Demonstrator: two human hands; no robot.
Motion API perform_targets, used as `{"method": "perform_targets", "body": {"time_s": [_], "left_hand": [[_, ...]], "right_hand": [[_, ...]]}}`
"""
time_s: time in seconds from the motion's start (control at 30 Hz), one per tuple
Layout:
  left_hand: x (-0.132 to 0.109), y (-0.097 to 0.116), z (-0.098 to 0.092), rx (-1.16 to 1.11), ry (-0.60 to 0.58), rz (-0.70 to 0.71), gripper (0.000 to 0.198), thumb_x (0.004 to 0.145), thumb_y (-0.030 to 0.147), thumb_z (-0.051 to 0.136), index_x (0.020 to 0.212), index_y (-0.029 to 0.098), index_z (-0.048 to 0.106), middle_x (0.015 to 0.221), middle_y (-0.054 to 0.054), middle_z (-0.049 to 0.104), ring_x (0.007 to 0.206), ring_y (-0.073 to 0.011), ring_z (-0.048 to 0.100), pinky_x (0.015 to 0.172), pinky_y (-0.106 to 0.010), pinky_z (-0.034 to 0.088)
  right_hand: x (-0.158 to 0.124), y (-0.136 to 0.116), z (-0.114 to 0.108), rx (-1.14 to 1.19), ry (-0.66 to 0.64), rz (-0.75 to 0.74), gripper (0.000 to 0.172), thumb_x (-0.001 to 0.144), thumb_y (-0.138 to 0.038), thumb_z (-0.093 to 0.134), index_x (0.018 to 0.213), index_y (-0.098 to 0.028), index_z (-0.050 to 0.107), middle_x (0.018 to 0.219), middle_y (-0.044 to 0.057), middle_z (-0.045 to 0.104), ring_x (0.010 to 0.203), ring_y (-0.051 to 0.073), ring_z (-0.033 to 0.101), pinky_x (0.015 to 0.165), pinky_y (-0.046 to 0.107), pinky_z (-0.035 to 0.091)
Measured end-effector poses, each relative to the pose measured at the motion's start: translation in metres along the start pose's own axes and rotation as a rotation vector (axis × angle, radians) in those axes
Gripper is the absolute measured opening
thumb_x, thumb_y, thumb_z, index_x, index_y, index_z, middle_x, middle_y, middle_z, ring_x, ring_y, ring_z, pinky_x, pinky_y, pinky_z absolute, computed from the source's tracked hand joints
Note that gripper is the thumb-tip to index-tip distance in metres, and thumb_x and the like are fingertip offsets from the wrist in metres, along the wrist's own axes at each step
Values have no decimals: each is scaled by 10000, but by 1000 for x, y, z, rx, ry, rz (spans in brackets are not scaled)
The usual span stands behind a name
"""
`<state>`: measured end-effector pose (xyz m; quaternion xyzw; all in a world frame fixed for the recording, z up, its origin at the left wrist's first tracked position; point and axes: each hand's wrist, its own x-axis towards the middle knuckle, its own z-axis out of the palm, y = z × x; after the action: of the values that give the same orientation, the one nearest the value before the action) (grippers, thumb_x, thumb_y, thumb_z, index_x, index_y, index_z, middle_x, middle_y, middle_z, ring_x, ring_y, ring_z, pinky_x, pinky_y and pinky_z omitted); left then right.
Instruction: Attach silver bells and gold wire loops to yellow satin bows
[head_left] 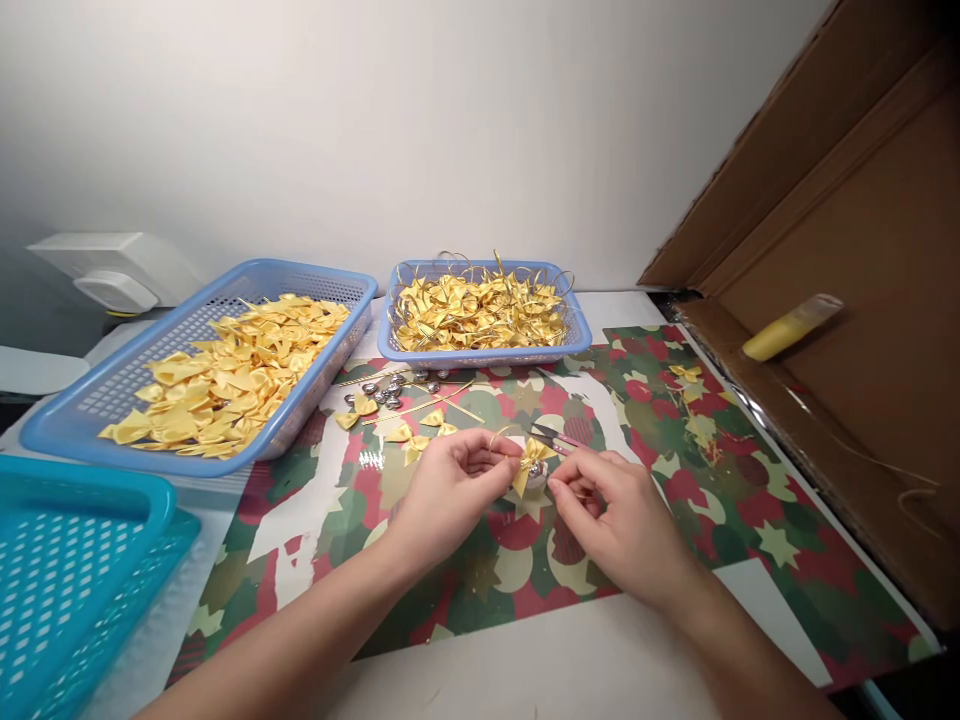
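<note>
left hand, nearly closed, pinches a yellow bow; right hand curls beside a silver bell, grip unclear.

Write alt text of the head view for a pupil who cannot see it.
A person's left hand touches a yellow bow with a silvery round piece, the right hand close beside it, over a patterned sheet. Behind, the left blue basket holds yellow bows; the right blue basket, more bows and gold cord.
</note>
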<state>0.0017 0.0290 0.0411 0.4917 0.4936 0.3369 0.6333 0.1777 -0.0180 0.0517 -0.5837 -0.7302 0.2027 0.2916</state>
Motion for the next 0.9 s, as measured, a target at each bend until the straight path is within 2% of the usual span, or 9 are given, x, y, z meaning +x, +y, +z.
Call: {"method": "perform_targets", "body": {"time_s": [0.2, 0.6, 0.9], "left_hand": [[1, 4, 1, -49, 9, -41, 159, 720, 276, 686, 818, 152, 693, 660, -16, 653, 604, -115, 590, 581, -219, 504], [1, 9, 3, -107, 32, -107, 140, 677, 216, 667, 784, 147, 727, 735, -37, 695, 601, -115, 601, 593, -223, 517], [1, 9, 4, -114, 33, -123, 130, 710, 211, 653, 799, 144, 719, 726, -23, 683, 590, -101, 592, 581, -209, 492]], "right_hand": [[1, 0, 0, -7, -6, 7, 196, 861, -144, 486, 674, -201, 509, 493, -49, 505, 502, 113, 461, 594, 253, 385], [1, -1, 1, 15, -22, 29, 216, 857, -143, 483, 651, -203, 465, 475, -51, 464, 504, 116, 445, 570, 242, 364], [0, -1, 2, 82, -82, 79, 215, 880, -163, 468, 669, -204, 458, 499, -41, 496, 513, 119, 467, 552, 240, 351]]}}
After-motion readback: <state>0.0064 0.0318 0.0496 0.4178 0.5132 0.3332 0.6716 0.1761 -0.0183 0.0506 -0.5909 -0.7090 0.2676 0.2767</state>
